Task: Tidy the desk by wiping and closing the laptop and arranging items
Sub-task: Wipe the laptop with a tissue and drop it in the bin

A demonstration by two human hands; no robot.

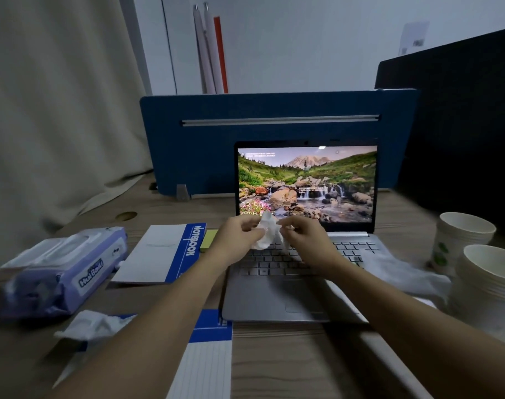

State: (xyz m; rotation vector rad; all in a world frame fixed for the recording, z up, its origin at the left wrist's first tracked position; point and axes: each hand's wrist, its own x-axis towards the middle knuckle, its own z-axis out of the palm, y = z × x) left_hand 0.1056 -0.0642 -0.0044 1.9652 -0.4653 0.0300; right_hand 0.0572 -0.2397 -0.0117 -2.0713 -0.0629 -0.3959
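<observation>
A silver laptop point(274, 295) stands open on the wooden desk point(288, 361), its screen point(306, 182) lit with a landscape picture. Above the keyboard my left hand point(237, 240) and my right hand point(306, 240) both pinch a crumpled white wipe point(267, 233) between them. A blue-and-white notebook point(162, 254) lies left of the laptop, with a yellow sticky pad point(208, 240) at its edge. A second notebook point(205, 358) lies near the front, partly under my left arm.
A purple wet-wipe pack point(64, 272) sits at the left, a used wipe point(93, 323) in front of it. Two stacks of paper cups point(461, 240) point(487, 289) stand at the right beside another white wipe point(415, 272). A blue divider point(216, 156) backs the desk.
</observation>
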